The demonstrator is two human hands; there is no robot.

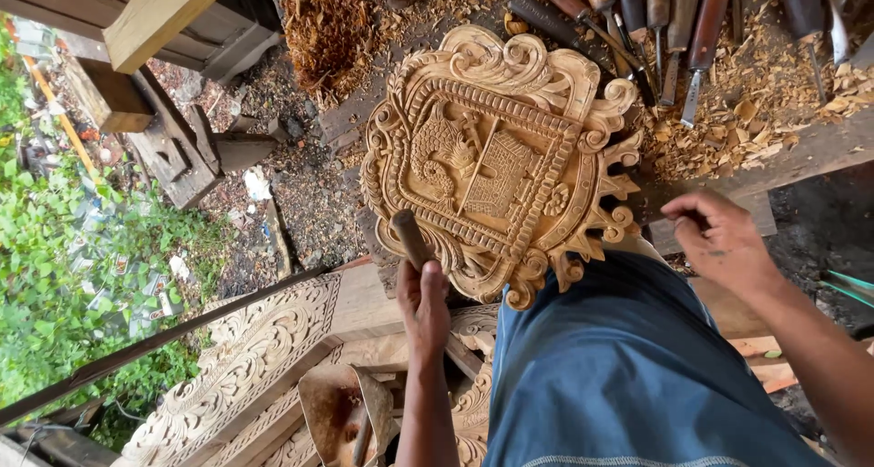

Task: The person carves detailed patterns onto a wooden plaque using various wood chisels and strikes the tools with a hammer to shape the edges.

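Carved wooden panel [496,162] is lying on the desk [819,153], its lower edge overhanging onto the person's blue-clad lap [619,367]. Left hand [421,303] is wrapping its grip around a wooden tool handle [411,238] at the panel's lower-left edge. Right hand [724,241] is hovering beside the right edge (fingers curled; whether pinching anything cannot be told). Chisels [674,21] and shavings [746,121] are crowding the far side.

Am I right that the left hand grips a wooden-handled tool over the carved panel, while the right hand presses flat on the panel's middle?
Not quite. In the head view the right hand is off the carved wooden panel, beside its right edge. The left hand does grip the wooden-handled tool.
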